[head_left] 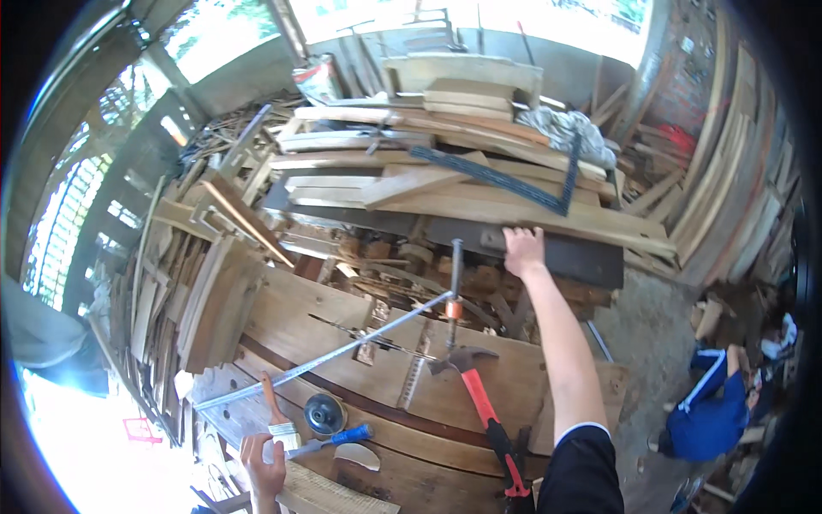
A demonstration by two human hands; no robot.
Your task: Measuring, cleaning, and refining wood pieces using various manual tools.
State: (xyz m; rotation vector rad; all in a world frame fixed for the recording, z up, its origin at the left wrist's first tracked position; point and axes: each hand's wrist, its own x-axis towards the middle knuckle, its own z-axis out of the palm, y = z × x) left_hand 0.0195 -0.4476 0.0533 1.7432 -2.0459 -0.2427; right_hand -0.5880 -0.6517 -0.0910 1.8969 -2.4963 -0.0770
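My right hand (524,252) reaches far forward, its fingers bent down over a dark board (582,255) beside a small wooden piece (492,239); what lies under the fingers is hidden. My left hand (262,464) is low at the left, fingers curled, beside a paintbrush (281,428). A blue-handled chisel (349,433) lies to its right, with a round black object (324,415) behind and a half-round wood piece (358,457) in front. Across the wide planks (300,304) stretches a long metal strip (342,349). A claw hammer (481,396) with a red-black handle rests near an upright metal clamp (455,304).
Stacked timber (360,163) fills the back, with a black framing square (497,180) and a crumpled cloth (565,133) on it. More boards (214,300) lean at the left. On the right, a person in blue (706,415) is low beside scrap wood on the concrete floor (646,343).
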